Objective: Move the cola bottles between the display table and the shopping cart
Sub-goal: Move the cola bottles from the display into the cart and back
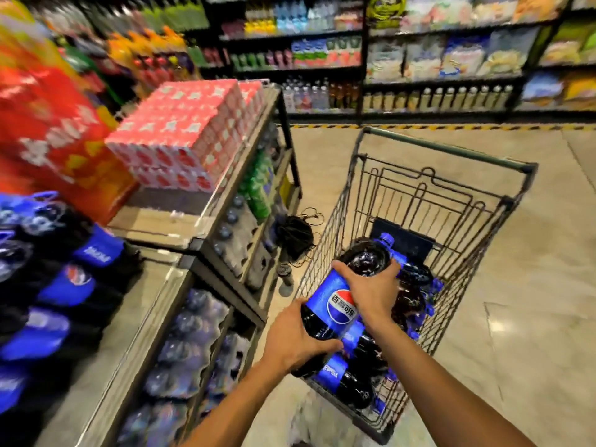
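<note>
Shelves (419, 59) stocked with drinks and packaged goods line the back of the aisle, blurred. On the left runs the display table (154, 304), its wooden top carrying rows of cola bottles (64, 285) with blue labels, and further along red multipacks (180, 137) stacked in a block; shrink-wrapped bottle packs (193, 333) fill the lower shelves beneath. To the right of the table stands the wire shopping cart (451, 204) on the tiled floor, with several cola bottles (354, 379) lying in its basket. A black bag (295, 235) lies on the floor between table and cart. Over the near part of the cart, both hands hold one large cola bottle (335, 304), tilted with its cap pointing away. The left hand (296, 340) curls around its lower body, thumb across the front. The right hand (371, 291) grips the upper body just above the label, fingers wrapped over the dark shoulder.
</note>
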`<state>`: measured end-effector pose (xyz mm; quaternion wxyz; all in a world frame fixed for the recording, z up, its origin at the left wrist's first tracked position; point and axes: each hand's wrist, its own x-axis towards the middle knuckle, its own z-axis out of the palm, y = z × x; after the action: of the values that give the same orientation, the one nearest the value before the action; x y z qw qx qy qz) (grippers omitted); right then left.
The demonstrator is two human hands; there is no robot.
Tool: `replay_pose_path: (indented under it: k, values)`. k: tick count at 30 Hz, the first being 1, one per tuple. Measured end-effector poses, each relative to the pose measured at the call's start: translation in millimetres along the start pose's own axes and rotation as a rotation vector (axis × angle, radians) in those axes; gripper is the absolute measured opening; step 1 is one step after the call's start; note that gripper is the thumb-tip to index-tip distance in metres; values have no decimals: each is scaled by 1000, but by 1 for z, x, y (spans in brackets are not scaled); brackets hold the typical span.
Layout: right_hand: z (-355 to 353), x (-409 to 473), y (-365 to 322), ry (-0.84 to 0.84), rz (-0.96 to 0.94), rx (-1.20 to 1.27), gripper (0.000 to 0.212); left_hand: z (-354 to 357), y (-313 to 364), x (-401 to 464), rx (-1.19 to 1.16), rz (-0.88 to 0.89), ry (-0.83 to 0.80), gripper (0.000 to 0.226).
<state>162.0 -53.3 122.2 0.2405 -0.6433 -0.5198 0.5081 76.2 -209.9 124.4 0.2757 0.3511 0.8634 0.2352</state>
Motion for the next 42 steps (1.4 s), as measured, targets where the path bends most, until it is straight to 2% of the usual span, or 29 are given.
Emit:
replay_pose_path:
  k: [4,8,11,13,19,23,27,30,34,38,42]
  values:
    - [19,-36,-21,-86,-134,-57,129,-11,-12,-42,-94,-115,124,86]
    - [46,-89,-30,-193,-265,-84,132,-35,-36,-87,-136,-172,244,69]
    - [66,-141,-29,-296,-332,-96,133,-54,-66,-131,-176,-243,339,78]
    - [79,-178,-25,-357,-374,-99,133,-65,-86,-164,-175,-296,401,81]
    - [106,-311,0,-504,-482,-142,136,-90,-150,-282,-220,-389,539,69]
    - [121,-401,24,-592,-598,-134,136,-96,-192,-360,-295,-451,656,70]
    - [135,-478,44,-673,-653,-191,123,-102,-225,-423,-387,-499,749,52]
    - [149,-530,58,-767,-693,-206,121,-98,-255,-459,-441,-598,814,58]
    - [174,-584,74,-842,-807,-204,134,-101,-287,-496,-434,-705,875,76]
    - [195,-636,82,-965,-840,-293,130,-109,-312,-526,-478,-775,970,76]
    - [219,-678,89,-1085,-916,-265,127,-118,-338,-548,-529,-786,1076,83]
